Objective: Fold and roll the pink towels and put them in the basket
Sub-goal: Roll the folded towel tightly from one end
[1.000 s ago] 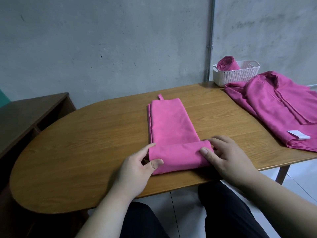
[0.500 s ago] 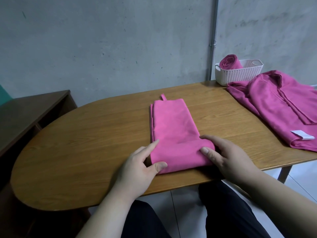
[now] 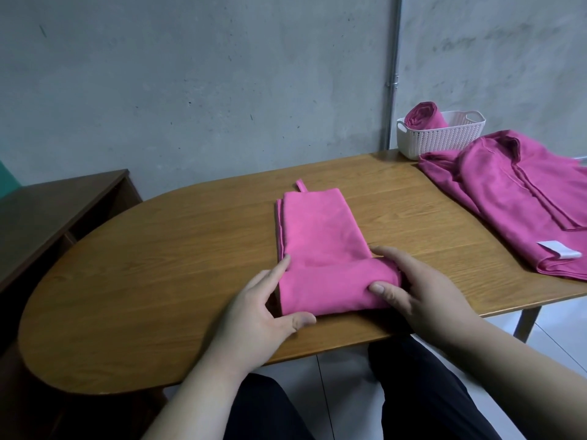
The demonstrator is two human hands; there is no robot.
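Half-rolled pink towel (image 3: 317,236) on the surface (image 3: 158,265).
The right hand (image 3: 422,293) curls its fingers round the roll's end; the left hand (image 3: 263,309) lays straight fingers against the other end; flat cloth runs on beyond the fingertips.

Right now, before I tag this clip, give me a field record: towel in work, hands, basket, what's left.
towel in work: folded pink towel, near end rolled, rest flat on oval wooden table
left hand: straight fingers against left end of the roll
right hand: grips right end of the roll, thumb on top
basket: white plastic lattice basket, far right, holds one rolled pink towel
remaining: pile of unrolled pink towels, table's right side
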